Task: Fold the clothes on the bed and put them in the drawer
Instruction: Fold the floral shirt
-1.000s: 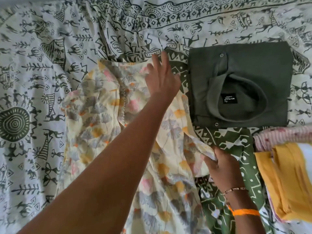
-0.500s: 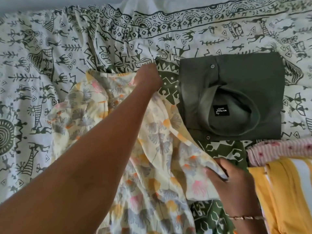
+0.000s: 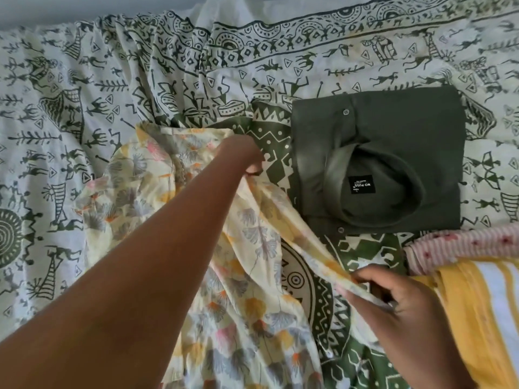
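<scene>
Gripping floral garment (image 3: 247,299): left hand (image 3: 241,155), right hand (image 3: 398,299).

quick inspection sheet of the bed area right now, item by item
surface: bedsheet, white with green figure print, wrinkled
job's things: floral garment spread out, one edge lifted; green shirt folded, collar up; striped pink cloth and yellow cloth at the right edge
clutter: nothing seen
hands: left hand grips the floral garment's top; right hand pinches its side edge
cables: nothing seen
surroundings: drawer not in view
</scene>
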